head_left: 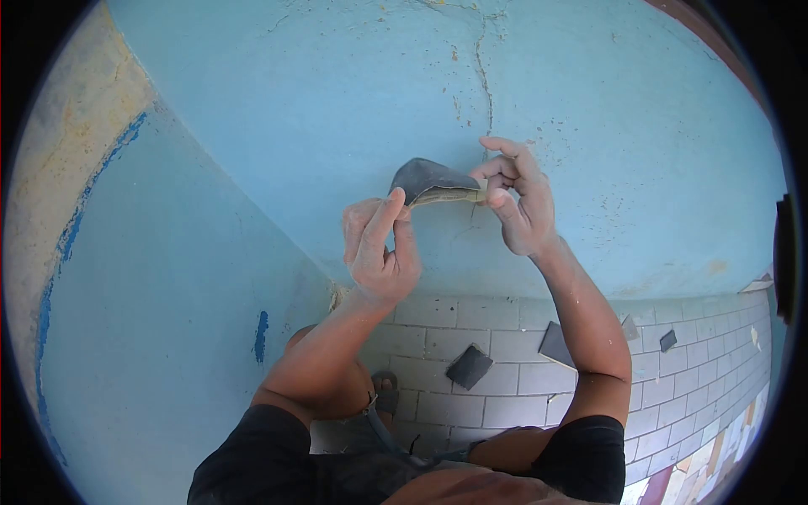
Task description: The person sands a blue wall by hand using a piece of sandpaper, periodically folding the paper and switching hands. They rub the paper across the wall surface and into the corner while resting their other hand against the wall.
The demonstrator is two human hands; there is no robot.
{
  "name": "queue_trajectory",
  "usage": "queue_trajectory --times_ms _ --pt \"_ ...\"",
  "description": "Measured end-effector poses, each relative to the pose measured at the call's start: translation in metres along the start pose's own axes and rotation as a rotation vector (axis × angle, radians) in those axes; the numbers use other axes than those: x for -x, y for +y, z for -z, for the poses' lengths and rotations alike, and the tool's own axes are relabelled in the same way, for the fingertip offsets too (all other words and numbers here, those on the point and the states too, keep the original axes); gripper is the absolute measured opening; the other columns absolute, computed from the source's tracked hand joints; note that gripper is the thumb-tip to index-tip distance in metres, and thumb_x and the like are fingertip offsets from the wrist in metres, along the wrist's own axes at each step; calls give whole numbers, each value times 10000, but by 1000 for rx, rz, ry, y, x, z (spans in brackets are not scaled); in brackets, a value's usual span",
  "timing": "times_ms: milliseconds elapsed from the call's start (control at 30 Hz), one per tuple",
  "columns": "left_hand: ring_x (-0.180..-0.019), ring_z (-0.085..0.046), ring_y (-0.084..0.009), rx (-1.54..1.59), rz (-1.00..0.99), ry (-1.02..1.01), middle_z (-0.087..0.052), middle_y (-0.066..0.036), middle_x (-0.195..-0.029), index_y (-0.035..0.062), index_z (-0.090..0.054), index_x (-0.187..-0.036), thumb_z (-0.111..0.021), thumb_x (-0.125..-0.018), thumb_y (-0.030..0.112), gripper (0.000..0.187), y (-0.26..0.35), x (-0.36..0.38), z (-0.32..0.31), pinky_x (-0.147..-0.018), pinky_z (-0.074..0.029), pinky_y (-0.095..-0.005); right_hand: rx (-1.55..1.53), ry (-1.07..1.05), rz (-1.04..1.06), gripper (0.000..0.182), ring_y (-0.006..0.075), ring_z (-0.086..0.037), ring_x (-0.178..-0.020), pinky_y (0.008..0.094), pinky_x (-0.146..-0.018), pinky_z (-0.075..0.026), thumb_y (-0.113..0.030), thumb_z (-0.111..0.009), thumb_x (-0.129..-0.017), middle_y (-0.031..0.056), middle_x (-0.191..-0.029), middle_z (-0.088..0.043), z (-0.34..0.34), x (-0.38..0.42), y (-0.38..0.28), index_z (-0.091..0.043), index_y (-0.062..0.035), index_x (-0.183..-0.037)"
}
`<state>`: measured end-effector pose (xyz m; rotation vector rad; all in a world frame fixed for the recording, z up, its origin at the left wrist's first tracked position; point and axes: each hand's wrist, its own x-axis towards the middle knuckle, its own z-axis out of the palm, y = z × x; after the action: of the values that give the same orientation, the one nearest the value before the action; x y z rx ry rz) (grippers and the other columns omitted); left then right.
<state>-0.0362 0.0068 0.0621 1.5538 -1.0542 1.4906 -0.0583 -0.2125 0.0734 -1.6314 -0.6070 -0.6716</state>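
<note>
A dark grey sheet of sandpaper (427, 177), bent over with its paler backing showing along the lower edge, is held up between my hands in front of the blue wall (353, 93). My left hand (383, 252) pinches its left end between thumb and fingers. At the right end, my right hand (523, 206) grips a narrow corner between thumb and index finger, its other fingers partly curled. Pale dust coats both hands.
A crack (482, 67) and chipped spots mark the wall above. Dark square pieces lie on the tiled floor (513, 412), one (470, 366) below my hands, another (555, 343) partly behind my right forearm, and a small one (667, 340) farther right.
</note>
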Motion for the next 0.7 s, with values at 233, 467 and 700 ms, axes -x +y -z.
queue_trajectory --times_ms 233,467,700 --pt "-853 -582 -183 -52 -15 -39 -632 -85 -944 -37 -590 -1304 -667 -864 -149 461 -4 -3 15 -723 -483 -286 -128 -51 54 1009 201 -597 -1111 344 -913 -504 -386 -856 -830 168 -1475 -424 -37 -13 -12 -231 -54 -1549" --pt "-832 -625 -217 9 -109 -103 -668 -80 -944 -6 -628 -1230 -692 -821 -164 443 8 -5 17 -713 -489 -335 -279 -63 39 1004 230 -564 -1233 382 -1031 -479 -205 -854 -841 172 -1504 -415 -42 -21 -23 -181 -77 -1576" --pt "-991 -605 -223 35 -44 -101 -629 -122 -1120 -6 -593 -1289 -720 -892 33 419 12 -6 20 -826 -486 -348 -488 -84 -99 1021 213 -583 -1227 377 -1041 -496 -115 -848 -828 158 -1447 -504 -39 -19 -38 -164 -92 -1585"
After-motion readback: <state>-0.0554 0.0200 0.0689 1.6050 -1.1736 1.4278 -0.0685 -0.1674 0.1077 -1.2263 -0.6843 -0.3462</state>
